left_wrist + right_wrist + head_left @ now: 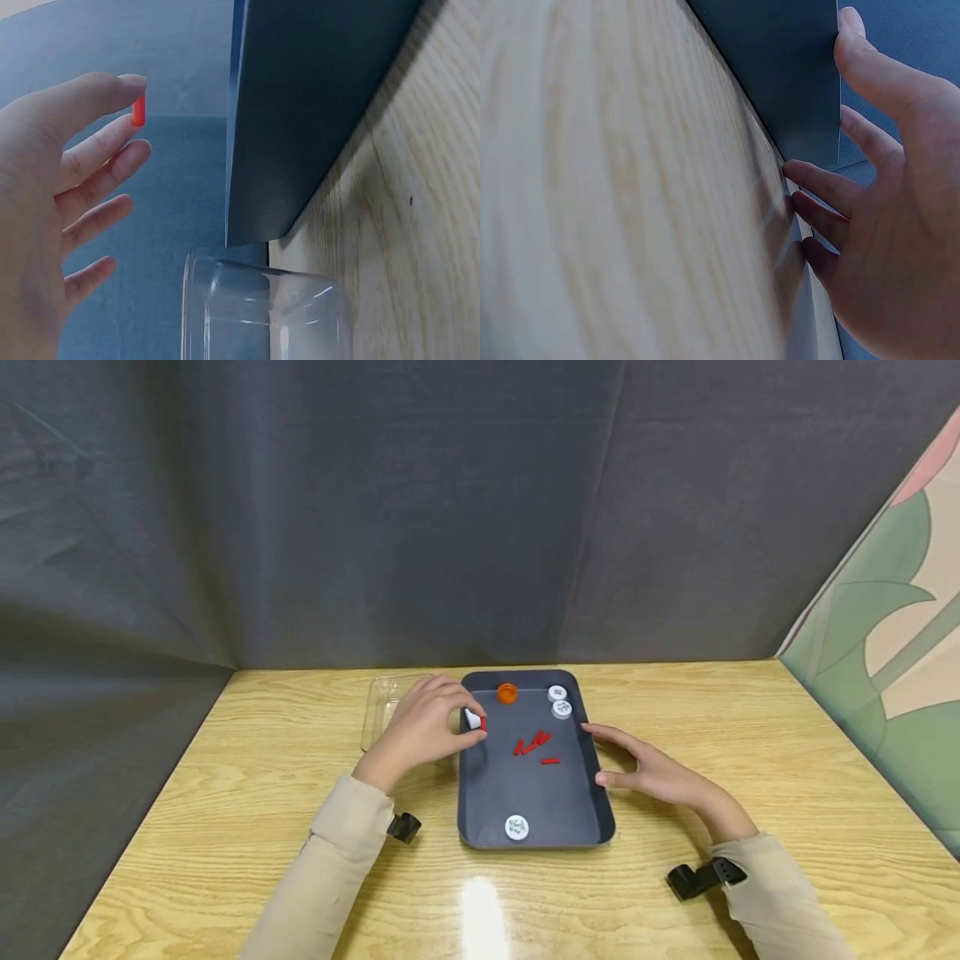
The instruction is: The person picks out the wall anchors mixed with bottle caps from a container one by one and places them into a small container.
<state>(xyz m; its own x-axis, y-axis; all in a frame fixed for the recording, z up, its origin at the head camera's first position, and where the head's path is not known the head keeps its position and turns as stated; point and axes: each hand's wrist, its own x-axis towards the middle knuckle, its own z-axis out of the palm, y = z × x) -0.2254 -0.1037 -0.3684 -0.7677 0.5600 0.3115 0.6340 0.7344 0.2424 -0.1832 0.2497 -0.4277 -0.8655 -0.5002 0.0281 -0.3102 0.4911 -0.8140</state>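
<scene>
Between thumb and forefinger, my left hand (pixel 431 718) pinches a small red stick (pixel 139 111) over the left rim of the dark grey tray (pixel 536 806). A white object (pixel 472 719) shows just behind these fingertips in the head view, partly covered by the hand. Several more red sticks (pixel 539 740) lie loose in the middle of the tray. My right hand (pixel 660 772) is spread beside the tray's right wall, fingertips and thumb right at the rim, holding nothing.
Left of the tray stands a clear plastic container (pixel 375 714), partly behind my left hand. Inside the tray are an orange cap (pixel 507 693) at the back, two white round caps (pixel 562 709) at the back right and a white round cap (pixel 517 827) at the front.
</scene>
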